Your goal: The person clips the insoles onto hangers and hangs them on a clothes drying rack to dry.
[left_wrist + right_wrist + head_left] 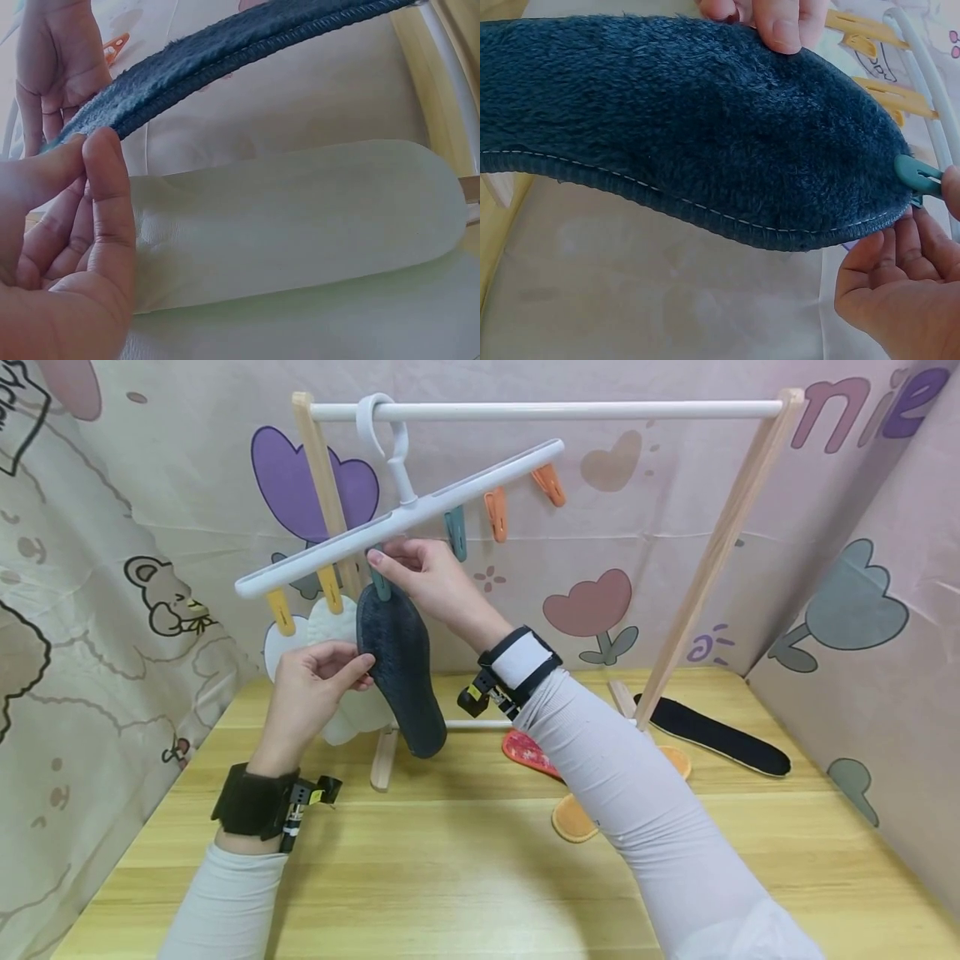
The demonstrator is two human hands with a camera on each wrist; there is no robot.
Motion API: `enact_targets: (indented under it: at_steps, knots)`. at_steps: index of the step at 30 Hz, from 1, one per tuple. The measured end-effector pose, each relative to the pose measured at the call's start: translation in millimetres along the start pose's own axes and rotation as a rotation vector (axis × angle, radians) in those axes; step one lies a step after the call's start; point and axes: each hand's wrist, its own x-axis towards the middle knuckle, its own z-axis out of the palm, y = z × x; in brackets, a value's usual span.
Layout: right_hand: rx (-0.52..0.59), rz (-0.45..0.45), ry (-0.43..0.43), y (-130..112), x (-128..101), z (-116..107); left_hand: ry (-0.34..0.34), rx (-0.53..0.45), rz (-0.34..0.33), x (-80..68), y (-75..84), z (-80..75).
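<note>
A white clip hanger (405, 514) hangs tilted from the white rod (562, 410) of a wooden rack. A dark blue fuzzy insole (401, 668) (225, 56) (690, 127) dangles from its teal clip (381, 583) (917, 174). My right hand (420, 572) (934, 206) pinches that clip at the insole's top end. My left hand (315, 681) (82, 157) pinches the insole's left edge between thumb and forefinger. White insoles (330, 622) (300, 225) hang behind it from yellow clips (281, 610).
Spare orange clips (495, 514) and another teal clip (455, 531) hang empty further right on the hanger. On the wooden table (450, 877) lie a black insole (712, 735), a red insole (528, 752) and orange insoles (573, 818). Patterned fabric walls close in on three sides.
</note>
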Motion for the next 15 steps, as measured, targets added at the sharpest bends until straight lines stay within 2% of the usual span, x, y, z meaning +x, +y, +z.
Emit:
enact_targets:
  at_steps: [10, 15]
  knots:
    - [-0.053, 0.051, -0.002, 3.1, 0.4, -3.9, -0.016, -0.008, -0.015, -0.5, 1.0, -2.6]
    - [-0.089, 0.046, -0.013, 4.8, -3.6, -7.2, -0.010, -0.025, -0.004, -0.6, -0.7, -3.5]
